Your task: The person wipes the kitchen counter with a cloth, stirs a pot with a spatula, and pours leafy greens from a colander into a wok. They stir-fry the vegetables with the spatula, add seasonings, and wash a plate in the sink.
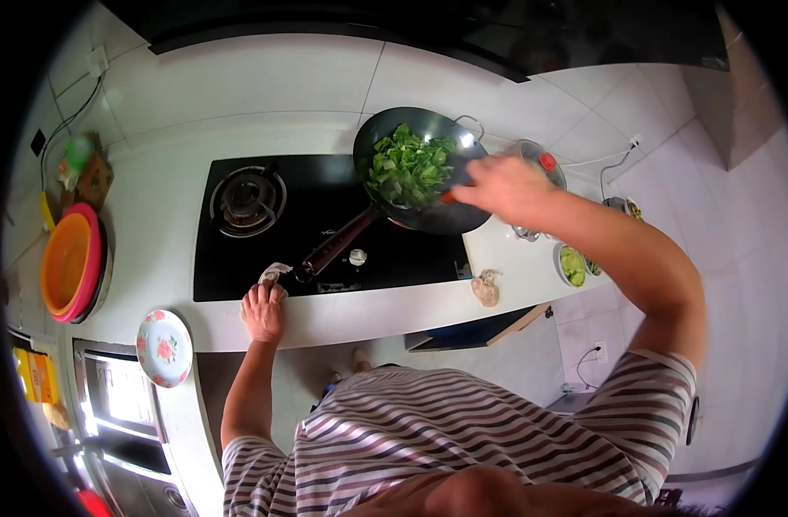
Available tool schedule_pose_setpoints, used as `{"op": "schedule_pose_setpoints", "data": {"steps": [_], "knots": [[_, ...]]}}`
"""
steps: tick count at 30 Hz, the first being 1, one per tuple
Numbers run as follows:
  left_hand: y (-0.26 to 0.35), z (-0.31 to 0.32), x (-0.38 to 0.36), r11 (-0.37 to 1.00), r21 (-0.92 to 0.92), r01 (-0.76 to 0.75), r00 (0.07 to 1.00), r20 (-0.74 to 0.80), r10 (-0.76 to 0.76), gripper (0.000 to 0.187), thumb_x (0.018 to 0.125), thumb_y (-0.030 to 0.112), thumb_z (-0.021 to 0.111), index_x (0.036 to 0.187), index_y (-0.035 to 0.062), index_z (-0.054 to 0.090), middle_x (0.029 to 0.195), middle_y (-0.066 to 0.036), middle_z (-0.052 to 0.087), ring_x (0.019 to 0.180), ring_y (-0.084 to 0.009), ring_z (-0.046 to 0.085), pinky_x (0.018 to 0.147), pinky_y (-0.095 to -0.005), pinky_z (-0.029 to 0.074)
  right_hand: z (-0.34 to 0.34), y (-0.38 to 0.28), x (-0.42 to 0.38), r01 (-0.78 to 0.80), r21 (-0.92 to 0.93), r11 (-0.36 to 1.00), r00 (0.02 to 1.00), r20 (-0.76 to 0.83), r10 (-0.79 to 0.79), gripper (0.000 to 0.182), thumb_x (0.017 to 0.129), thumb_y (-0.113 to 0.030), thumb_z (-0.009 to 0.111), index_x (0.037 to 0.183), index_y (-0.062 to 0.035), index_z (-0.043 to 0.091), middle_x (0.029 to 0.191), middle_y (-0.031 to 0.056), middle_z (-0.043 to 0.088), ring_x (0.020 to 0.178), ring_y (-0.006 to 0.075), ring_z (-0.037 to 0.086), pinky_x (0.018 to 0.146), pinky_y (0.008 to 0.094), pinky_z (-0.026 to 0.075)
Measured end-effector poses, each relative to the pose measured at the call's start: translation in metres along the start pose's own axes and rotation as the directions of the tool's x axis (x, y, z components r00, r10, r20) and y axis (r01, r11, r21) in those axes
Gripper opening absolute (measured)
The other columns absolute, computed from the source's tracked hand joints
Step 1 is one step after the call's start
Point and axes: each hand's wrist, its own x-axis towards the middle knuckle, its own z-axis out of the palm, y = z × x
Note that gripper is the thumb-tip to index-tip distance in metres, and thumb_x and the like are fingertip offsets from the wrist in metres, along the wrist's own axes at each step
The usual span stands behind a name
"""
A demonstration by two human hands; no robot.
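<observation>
A dark wok stands over the right side of the black gas stove, with chopped leafy greens inside. Its long brown handle points toward the lower left. Over the wok's right side is my right hand, blurred, with fingers closed and pointing left; a small orange-red piece shows at the fingertips, and the rest of what it holds cannot be made out. My left hand presses on a crumpled beige cloth at the counter's front edge, fingers bent over it, left of the handle's end.
An empty burner is at the stove's left. Left on the counter are stacked basins and a floral plate. To the right lie another cloth and a bowl of sliced green vegetable. Below the counter, a door or drawer sticks out.
</observation>
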Motion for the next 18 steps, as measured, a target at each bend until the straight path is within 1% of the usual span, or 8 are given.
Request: {"op": "schedule_pose_setpoints", "data": {"steps": [3,5,6,9,10,13,15,18], "knots": [[0.000,0.000,0.001,1.000,-0.015,0.006,1.000,0.007,-0.006,0.026,0.075,0.012,0.052,0.100,0.0132,0.055,0.109,-0.006,0.051,0.107,-0.0266,0.044,0.092,-0.0392,0.032,0.052,-0.020,0.064,-0.015,-0.211,0.977,1.000,-0.029,0.009,0.008,0.069,-0.014,0.057,0.076,-0.0127,0.061,0.073,0.0059,0.059,0.066,0.0225,0.060,0.049,0.0358,0.044],[-0.003,0.006,-0.002,1.000,0.012,-0.005,1.000,-0.025,0.005,0.025,0.075,0.013,0.050,0.099,0.0142,0.055,0.110,-0.004,0.051,0.105,-0.0259,0.045,0.091,-0.0395,0.033,0.058,-0.012,0.113,-0.065,-0.275,0.959,0.946,0.288,0.147,0.010,0.070,-0.016,0.061,0.077,-0.0159,0.068,0.078,-0.0008,0.065,0.072,0.0194,0.062,0.047,0.0360,0.045],[-0.003,0.006,-0.002,1.000,0.012,-0.009,1.000,-0.024,0.010,0.025,0.075,0.013,0.050,0.099,0.0142,0.055,0.110,-0.004,0.051,0.105,-0.0259,0.045,0.091,-0.0395,0.033,0.045,-0.006,0.125,-0.191,-0.260,0.946,0.887,0.368,0.280,0.015,0.070,-0.016,0.063,0.084,-0.0169,0.069,0.084,-0.0006,0.066,0.077,0.0202,0.063,0.051,0.0368,0.047],[-0.002,0.006,-0.001,1.000,-0.008,-0.017,0.999,-0.042,0.016,0.025,0.074,0.012,0.051,0.099,0.0136,0.056,0.110,-0.005,0.051,0.104,-0.0259,0.045,0.091,-0.0394,0.034,0.040,0.033,0.129,-0.369,-0.111,0.923,0.843,0.378,0.382,0.020,0.072,-0.017,0.061,0.091,-0.0142,0.068,0.091,0.0018,0.066,0.086,0.0213,0.063,0.060,0.0401,0.051],[-0.001,0.003,-0.001,1.000,-0.007,-0.005,1.000,-0.030,0.005,0.026,0.073,0.012,0.051,0.098,0.0133,0.056,0.110,-0.005,0.051,0.104,-0.0259,0.045,0.091,-0.0395,0.033,0.031,0.043,0.116,-0.420,-0.018,0.907,0.861,0.307,0.405,0.016,0.075,-0.020,0.059,0.083,-0.0105,0.068,0.087,0.0080,0.066,0.082,0.0240,0.063,0.065,0.0377,0.051],[0.000,0.002,-0.001,1.000,-0.008,-0.005,1.000,-0.013,0.004,0.028,0.072,0.011,0.052,0.099,0.0128,0.056,0.110,-0.006,0.051,0.105,-0.0259,0.045,0.091,-0.0396,0.033,0.021,0.067,0.081,-0.454,0.031,0.890,0.834,0.367,0.413,0.019,0.077,-0.024,0.058,0.079,-0.0068,0.066,0.080,0.0130,0.065,0.071,0.0250,0.064,0.058,0.0372,0.050],[-0.001,0.004,-0.001,1.000,-0.008,-0.014,1.000,-0.015,0.014,0.029,0.071,0.010,0.052,0.099,0.0125,0.056,0.111,-0.006,0.051,0.105,-0.0259,0.045,0.091,-0.0397,0.033,0.021,0.076,0.055,-0.702,0.221,0.677,0.642,0.606,0.469,0.012,0.071,-0.012,0.059,0.078,-0.0038,0.065,0.073,0.0139,0.063,0.057,0.0218,0.061,0.045,0.0333,0.047],[-0.003,0.008,-0.001,1.000,0.005,-0.023,0.999,-0.032,0.023,0.029,0.071,0.010,0.052,0.100,0.0122,0.056,0.110,-0.006,0.052,0.105,-0.0257,0.045,0.090,-0.0394,0.033,0.010,0.058,0.002,-0.841,0.389,0.376,0.532,0.725,0.438,0.015,0.080,-0.020,0.053,0.081,-0.0050,0.056,0.055,0.0062,0.052,0.042,0.0153,0.048,0.037,0.0287,0.038]]}}
